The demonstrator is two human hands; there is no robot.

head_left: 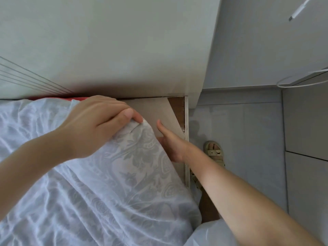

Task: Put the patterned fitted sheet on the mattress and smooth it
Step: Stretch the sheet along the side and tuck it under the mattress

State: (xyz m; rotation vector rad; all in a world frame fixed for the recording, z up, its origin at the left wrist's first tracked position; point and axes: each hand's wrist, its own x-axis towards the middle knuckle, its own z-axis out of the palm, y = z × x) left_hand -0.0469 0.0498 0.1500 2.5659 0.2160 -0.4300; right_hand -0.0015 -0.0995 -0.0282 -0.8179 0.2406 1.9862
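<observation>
The patterned fitted sheet (110, 183), white with a pale grey floral print, lies rumpled over the mattress and fills the lower left. My left hand (94, 125) pinches the sheet's corner at the mattress's far right corner, by the wall. My right hand (170, 141) reaches down along the mattress side beneath that corner, thumb up, its fingers hidden under the sheet and mattress. A strip of red fabric (53, 98) shows at the mattress's far edge. A beige board (152, 110) of the bed base is exposed past the corner.
A white wall (106, 41) runs along the bed's far side and a cabinet side (200, 68) stands at the corner. Grey floor tiles (239, 139) lie to the right. My sandalled foot (214, 151) stands beside the white bed frame edge (186, 132). A white cable (301, 82) loops at the upper right.
</observation>
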